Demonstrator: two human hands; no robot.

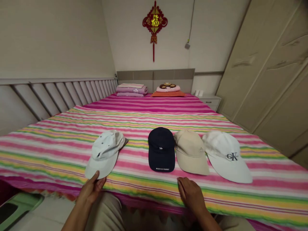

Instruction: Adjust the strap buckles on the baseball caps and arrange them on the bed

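Note:
My left hand (91,188) pinches the brim of a white baseball cap (107,146), thumb on top and fingers beneath. That cap has a small dark emblem and lies on the striped bed cover. My right hand (191,194) rests on the cover with its fingers curled together and nothing visible in them. Just beyond it is a beige cap (191,149). A navy cap (161,149) with lettering on its brim sits to the beige one's left, touching it. On the right lies another white cap (227,155) with dark CK letters.
The bed (134,118) reaches back to a grey headboard (173,77), where folded purple bedding (132,90) and a stack of pink and orange bedding (168,91) lie. A slatted rail (60,96) runs along the left. A nightstand (211,102), a wardrobe (269,73) and a green stool (24,205) flank the bed.

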